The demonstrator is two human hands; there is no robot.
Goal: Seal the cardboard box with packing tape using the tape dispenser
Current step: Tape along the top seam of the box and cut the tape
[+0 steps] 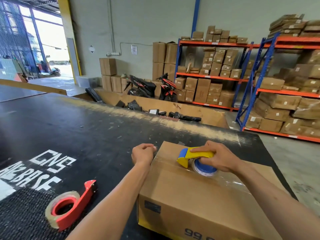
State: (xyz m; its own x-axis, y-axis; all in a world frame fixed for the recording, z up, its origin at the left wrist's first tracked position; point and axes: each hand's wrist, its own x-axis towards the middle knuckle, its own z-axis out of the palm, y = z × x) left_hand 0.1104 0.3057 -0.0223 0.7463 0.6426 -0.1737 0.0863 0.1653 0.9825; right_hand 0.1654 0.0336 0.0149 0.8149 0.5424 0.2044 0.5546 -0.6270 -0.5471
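Warehouse, black table: cardboard box lay at lower right of frame, clear tape already across its top. Right hand gripped the yellow tape dispenser pressed on the lid; left hand, loosely curled and holding nothing, hovered at the box's far left corner. Step judged: laying the strip; next move likely calls for pulling it over the edge and cutting.

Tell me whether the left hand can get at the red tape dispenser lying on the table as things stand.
Probably yes. The left hand hovers loosely curled and holds nothing beside the cardboard box, and the red tape dispenser lies in the open on the black table on that same side, with nothing between them.
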